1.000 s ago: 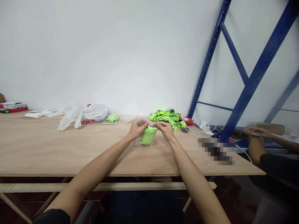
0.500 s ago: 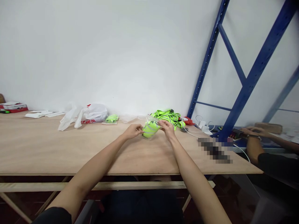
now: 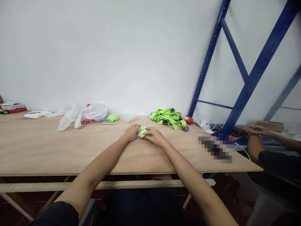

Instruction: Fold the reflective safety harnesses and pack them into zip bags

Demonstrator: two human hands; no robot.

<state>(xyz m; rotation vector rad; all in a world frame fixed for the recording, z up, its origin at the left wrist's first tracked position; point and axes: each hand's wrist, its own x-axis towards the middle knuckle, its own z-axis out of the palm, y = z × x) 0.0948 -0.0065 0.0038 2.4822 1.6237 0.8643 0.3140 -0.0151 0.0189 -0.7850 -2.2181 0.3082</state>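
A small clear bag stuffed with neon-green reflective strap (image 3: pixel 141 131) lies flat on the plywood table (image 3: pixel 47 150). My left hand (image 3: pixel 131 133) curls against its left side and my right hand (image 3: pixel 154 136) lies palm-down over its right side, pressing it to the board. Most of the bag is hidden under the two hands.
A heap of loose neon-green straps (image 3: pixel 167 116) lies behind the hands. Farther left are another filled small bag (image 3: pixel 112 119), empty clear bags (image 3: pixel 129 118) and a white plastic bag (image 3: pixel 84 115). A blue rack (image 3: pixel 246 84) stands right, where another person's arms (image 3: pixel 258 141) rest.
The bag was held upright by its top edge, then tipped over and laid down on the table. Both hands now press on it.
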